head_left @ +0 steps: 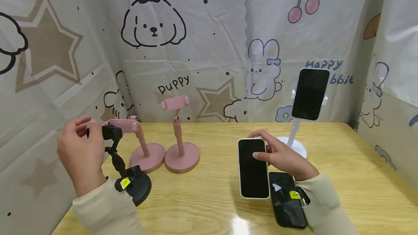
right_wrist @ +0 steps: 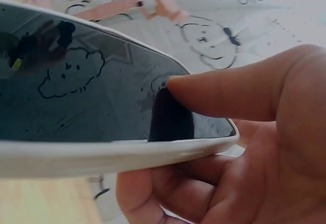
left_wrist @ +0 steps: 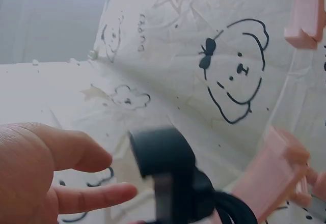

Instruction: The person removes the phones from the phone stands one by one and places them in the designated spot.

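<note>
My left hand (head_left: 81,151) is raised beside the clamp (head_left: 111,132) of a black phone stand (head_left: 140,188). In the left wrist view its thumb and a finger (left_wrist: 97,199) extend toward the black clamp (left_wrist: 165,152), with a small gap showing. My right hand (head_left: 281,155) grips a smartphone (head_left: 254,177) in a white case by its upper right side, dark screen facing up. The thumb (right_wrist: 224,91) lies on the screen and the other fingers curl beneath the phone, as the right wrist view shows.
Two pink phone stands (head_left: 181,159) with round bases stand behind the black one. At the back right, a white stand (head_left: 294,130) carries another phone (head_left: 310,93). A black phone-shaped slab (head_left: 287,213) lies under my right wrist. Printed curtains (head_left: 212,46) enclose the wooden table (head_left: 209,206).
</note>
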Demonstrator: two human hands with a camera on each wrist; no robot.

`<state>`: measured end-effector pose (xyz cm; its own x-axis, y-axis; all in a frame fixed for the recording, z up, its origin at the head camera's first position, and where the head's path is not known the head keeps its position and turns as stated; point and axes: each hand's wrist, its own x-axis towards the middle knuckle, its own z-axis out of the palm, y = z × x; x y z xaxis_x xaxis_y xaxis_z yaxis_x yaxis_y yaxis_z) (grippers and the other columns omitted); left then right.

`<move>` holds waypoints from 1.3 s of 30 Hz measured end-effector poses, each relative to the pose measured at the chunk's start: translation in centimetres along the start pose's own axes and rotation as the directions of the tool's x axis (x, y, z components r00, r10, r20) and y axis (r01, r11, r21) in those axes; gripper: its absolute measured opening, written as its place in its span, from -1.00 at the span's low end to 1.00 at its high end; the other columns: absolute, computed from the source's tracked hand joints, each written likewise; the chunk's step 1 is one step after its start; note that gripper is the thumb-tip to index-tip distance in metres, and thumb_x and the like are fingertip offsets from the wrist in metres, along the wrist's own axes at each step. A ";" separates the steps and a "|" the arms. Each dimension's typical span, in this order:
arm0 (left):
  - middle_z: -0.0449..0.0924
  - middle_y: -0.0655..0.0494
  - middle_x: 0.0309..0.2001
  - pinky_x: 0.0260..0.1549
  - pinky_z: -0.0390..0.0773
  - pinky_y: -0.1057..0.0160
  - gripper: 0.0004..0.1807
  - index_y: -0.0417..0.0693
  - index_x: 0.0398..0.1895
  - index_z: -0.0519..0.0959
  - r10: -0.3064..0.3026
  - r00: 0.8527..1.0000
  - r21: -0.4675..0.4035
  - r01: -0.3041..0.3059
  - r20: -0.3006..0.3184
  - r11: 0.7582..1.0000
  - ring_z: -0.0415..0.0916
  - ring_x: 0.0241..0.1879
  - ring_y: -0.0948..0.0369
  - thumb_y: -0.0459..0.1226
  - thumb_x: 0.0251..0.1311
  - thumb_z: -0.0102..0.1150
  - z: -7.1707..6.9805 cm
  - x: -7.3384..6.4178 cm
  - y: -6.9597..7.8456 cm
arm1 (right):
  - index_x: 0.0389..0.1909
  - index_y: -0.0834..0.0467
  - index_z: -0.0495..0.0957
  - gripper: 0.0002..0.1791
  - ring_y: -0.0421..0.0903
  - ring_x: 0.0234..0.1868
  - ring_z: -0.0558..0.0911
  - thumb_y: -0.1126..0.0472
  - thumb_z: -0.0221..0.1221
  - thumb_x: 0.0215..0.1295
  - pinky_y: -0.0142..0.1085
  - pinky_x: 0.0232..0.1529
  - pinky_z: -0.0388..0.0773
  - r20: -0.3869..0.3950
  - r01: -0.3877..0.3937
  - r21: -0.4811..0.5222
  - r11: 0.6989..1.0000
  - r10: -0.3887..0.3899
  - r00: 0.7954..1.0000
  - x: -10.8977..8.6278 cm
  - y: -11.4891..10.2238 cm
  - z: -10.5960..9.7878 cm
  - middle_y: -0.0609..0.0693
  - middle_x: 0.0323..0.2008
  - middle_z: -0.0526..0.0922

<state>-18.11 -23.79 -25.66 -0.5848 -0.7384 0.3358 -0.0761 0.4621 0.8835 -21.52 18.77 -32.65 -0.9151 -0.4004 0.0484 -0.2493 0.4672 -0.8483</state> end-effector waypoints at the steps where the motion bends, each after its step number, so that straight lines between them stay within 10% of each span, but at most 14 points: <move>1: 0.46 -0.01 0.14 0.06 0.28 0.03 -0.54 0.06 0.19 0.53 0.028 0.999 -0.010 -0.028 -0.022 1.000 0.37 0.14 0.07 -0.05 0.28 -0.09 -0.1 -0.2 0.2 | 0.28 -0.01 0.26 -0.45 0.07 -0.36 0.50 0.22 0.19 0.31 -0.11 -0.32 0.55 0.010 -0.010 0.021 1.000 0.009 1.000 -0.1 0.4 0.1 0.13 -0.20 0.51; 12: 0.52 0.01 -0.01 -0.04 0.29 0.09 -0.62 -0.03 0.04 0.62 0.198 0.978 -0.056 -0.202 -0.063 0.978 0.43 0.04 0.11 -0.10 0.30 -0.04 0.1 -2.0 2.1 | 0.26 0.05 0.22 -0.47 0.09 -0.26 0.59 0.26 0.16 0.33 -0.06 -0.32 0.60 0.111 -0.094 0.143 0.985 0.079 0.991 0.3 3.2 0.3 0.19 -0.16 0.55; 39: 0.50 0.19 -0.04 0.14 0.27 0.18 -0.66 0.00 0.03 0.62 0.274 0.960 -0.179 -0.260 0.057 0.949 0.37 0.05 0.22 -0.09 0.35 0.00 -0.3 -3.9 3.7 | 0.19 0.13 0.15 -0.51 0.08 -0.30 0.70 0.37 0.12 0.33 -0.03 -0.25 0.63 0.210 -0.236 0.130 0.963 0.205 0.956 1.0 5.9 0.3 0.17 -0.20 0.59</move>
<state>-15.82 -19.35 -23.63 -0.6281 -0.5544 0.5460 0.2242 0.5430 0.8092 -23.78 20.93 -37.80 -0.8591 -0.4526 -0.2390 0.0168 0.4418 -0.8970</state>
